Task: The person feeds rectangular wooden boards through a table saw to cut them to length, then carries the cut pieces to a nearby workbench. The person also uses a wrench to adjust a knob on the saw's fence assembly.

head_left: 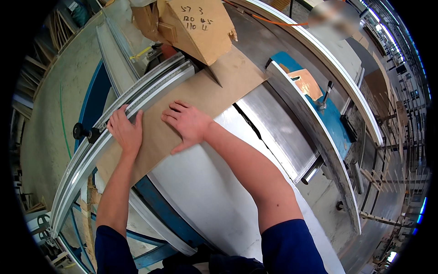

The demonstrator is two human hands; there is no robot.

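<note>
Board [157, 137]: brown, flat, lying on the table [196, 196], its left long edge along the rail [148, 86].

Left hand [125, 130]: at the board's left edge. Fingers side by side, reaching onto the rail; thumb apart from them. Grip on the rail: cannot tell.

Right hand [189, 123]: palm down on the board's middle part, fingers slightly spread, thumb held well apart near the board's right edge. Nothing clamped in it.

Box [198, 29]: brown, handwritten marks, above the board's far part. A dark pointed piece [214, 76] shows below it, over the board.

Knob [80, 131]: black, left of the board.

Bar [315, 118]: grey, right of the board, one end near the board's far right corner. Blue fixture [335, 121] behind it.
</note>
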